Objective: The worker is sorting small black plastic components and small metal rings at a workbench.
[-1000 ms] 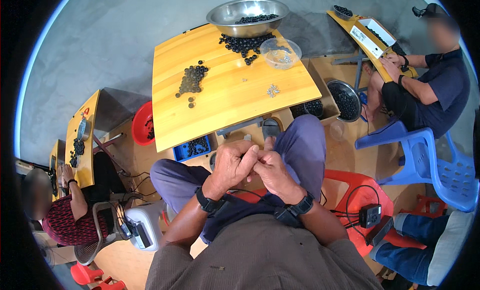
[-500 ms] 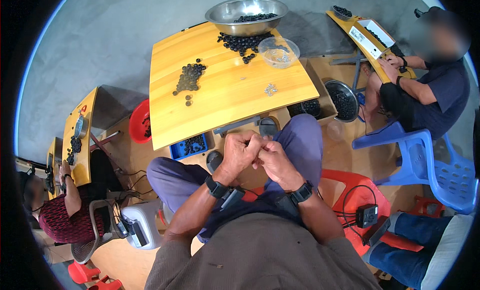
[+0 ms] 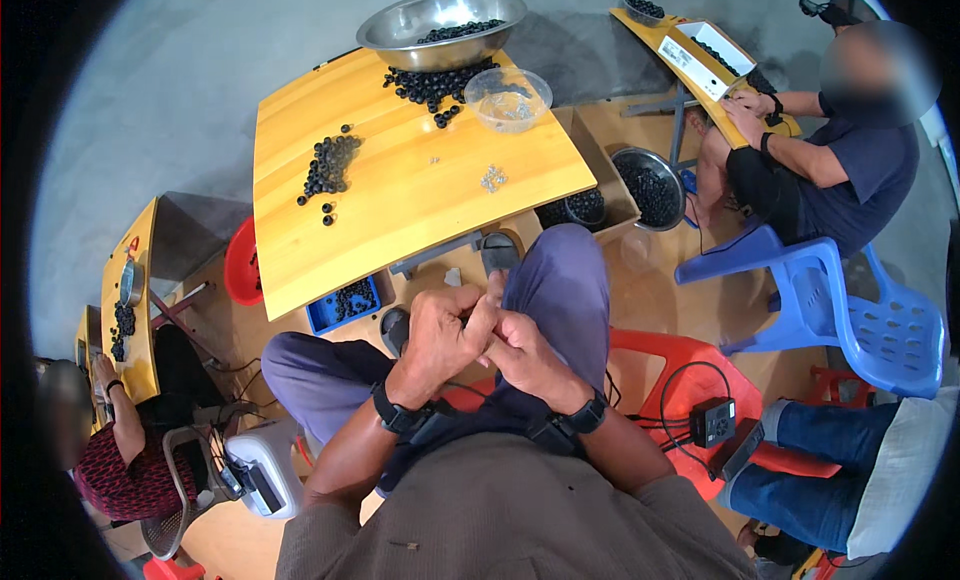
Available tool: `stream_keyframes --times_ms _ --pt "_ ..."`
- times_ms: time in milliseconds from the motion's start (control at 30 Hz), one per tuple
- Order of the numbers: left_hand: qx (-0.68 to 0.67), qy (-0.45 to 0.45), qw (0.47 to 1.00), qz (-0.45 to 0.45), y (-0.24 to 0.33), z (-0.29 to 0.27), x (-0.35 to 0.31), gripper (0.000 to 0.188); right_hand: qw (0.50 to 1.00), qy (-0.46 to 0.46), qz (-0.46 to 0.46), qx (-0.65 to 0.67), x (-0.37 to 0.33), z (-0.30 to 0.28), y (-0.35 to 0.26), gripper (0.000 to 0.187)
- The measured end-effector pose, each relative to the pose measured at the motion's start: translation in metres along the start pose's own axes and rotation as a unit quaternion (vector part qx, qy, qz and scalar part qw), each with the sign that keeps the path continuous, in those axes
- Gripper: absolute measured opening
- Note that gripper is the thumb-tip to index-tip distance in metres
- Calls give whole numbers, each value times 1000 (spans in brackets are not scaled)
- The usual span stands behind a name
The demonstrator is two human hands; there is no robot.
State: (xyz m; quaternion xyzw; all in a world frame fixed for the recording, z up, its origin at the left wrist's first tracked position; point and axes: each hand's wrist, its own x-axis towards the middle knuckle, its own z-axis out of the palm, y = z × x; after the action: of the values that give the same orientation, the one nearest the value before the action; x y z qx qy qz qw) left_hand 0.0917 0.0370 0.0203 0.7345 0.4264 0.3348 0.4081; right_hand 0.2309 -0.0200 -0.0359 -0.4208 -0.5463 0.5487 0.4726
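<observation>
Above my lap, short of the table's near edge, my two hands meet with their fingertips touching. My left hand [image 3: 436, 342] is curled closed, one finger pointing up and away from me. Against its fingers presses my right hand [image 3: 530, 358], also closed. Whatever sits between them is hidden by the fingers. Ahead on the yellow wooden table [image 3: 400, 205] lies a loose group of small round black parts [image 3: 328, 168]. Right of it is a little pile of shiny silvery pieces [image 3: 493, 179], with a single piece [image 3: 434, 161] apart from it.
At the table's back, a steel basin [image 3: 372, 34] and a clear plastic bowl [image 3: 508, 123] stand by heaped black parts [image 3: 430, 84]. Below are a blue tray [image 3: 318, 318], red basin [image 3: 240, 268] and cardboard box [image 3: 618, 202]. A red chair [image 3: 650, 365] is right; co-workers sit both sides.
The view has shifted, so the table now sits further left. My hands stay together, slightly nearer my body, and a left finger now stretches upward. The parts on the table look unmoved.
</observation>
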Motion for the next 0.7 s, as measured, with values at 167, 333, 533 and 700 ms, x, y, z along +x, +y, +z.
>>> stream_keyframes --times_ms 167,333,533,700 --pt "3 30 999 -14 -28 11 7 36 988 6 52 148 12 2 14 17" --pt "-58 -26 994 -84 -26 14 12 43 970 49 105 212 16 -5 28 19" --pt "-64 20 996 -64 -17 13 0 32 990 32 64 121 10 0 22 20" --pt "-97 5 992 -85 -23 22 8 32 989 59 63 119 9 -3 32 19"
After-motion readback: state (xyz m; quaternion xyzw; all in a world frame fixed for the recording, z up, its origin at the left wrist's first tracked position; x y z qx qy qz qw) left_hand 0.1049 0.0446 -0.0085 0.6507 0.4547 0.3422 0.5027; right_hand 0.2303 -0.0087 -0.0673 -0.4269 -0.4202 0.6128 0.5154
